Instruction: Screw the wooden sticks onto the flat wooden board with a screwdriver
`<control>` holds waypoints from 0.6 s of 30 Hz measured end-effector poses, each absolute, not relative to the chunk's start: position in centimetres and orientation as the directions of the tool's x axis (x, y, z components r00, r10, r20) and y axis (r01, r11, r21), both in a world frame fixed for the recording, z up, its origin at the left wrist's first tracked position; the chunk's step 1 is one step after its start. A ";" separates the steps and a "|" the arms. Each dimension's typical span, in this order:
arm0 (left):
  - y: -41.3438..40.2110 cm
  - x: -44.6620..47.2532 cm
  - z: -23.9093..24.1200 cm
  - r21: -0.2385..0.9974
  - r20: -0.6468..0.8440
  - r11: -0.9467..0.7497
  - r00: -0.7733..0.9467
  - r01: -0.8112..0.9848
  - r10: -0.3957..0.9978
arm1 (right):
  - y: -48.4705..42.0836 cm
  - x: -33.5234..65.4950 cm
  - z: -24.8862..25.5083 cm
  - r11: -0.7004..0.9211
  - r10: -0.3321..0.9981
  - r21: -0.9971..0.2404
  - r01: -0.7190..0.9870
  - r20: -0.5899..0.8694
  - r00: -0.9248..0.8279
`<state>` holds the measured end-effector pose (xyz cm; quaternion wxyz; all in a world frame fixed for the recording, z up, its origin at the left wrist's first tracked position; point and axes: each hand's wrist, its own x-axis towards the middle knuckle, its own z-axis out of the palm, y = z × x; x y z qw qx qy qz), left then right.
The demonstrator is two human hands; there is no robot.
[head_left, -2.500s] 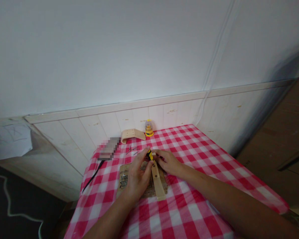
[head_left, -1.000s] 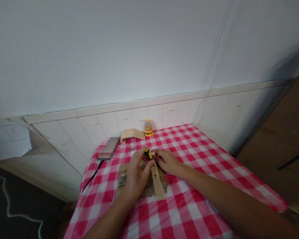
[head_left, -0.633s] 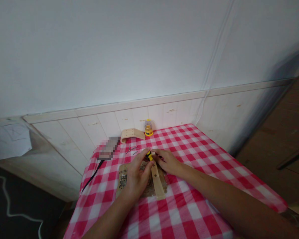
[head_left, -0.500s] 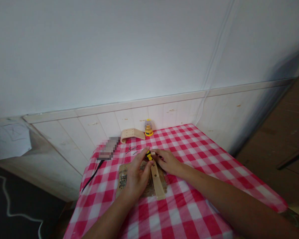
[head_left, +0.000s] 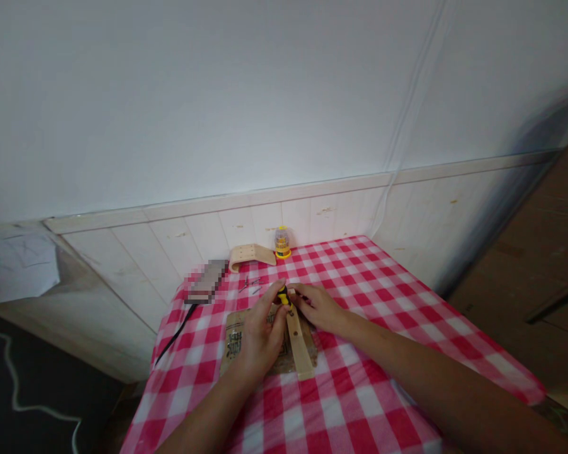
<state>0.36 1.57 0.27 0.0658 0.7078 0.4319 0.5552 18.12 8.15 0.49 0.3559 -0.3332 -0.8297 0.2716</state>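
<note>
The tabletop cloth (head_left: 360, 391) is woven fabric printed in red and white checks, matt and lightly creased at its edges. A sheet of brown cardboard (head_left: 234, 343) is seen on it, dull and rough-looking, with dark print. The wooden slat (head_left: 299, 347) is made of pale bare wood, smooth and unvarnished. The screwdriver (head_left: 283, 294) is handled in yellow and black plastic with a slight sheen. The screws (head_left: 250, 285) are of dark metal. A curved piece (head_left: 250, 255) of the same pale wood is noted, and a small jar (head_left: 281, 242) of clear and yellow plastic. The wall (head_left: 218, 94) is painted matt white. The panelling (head_left: 194, 239) is whitewashed wood, scuffed in spots.
</note>
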 end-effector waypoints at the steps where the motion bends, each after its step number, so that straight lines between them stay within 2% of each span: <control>1: 1.5 0.4 0.2 0.575 0.727 -0.619 0.014 0.535 0.687 | 8.1 18.1 0.5 0.634 0.744 -0.687 0.356 0.415 -0.524; 11: 1.6 0.3 -0.4 0.631 0.691 -0.612 0.012 0.477 0.722 | 8.3 18.1 0.3 0.638 0.736 -0.694 0.334 0.421 -0.530; 18: 1.6 0.5 -0.3 0.764 0.638 -0.581 -0.197 0.280 0.745 | 8.1 18.1 0.7 0.637 0.740 -0.677 0.370 0.401 -0.540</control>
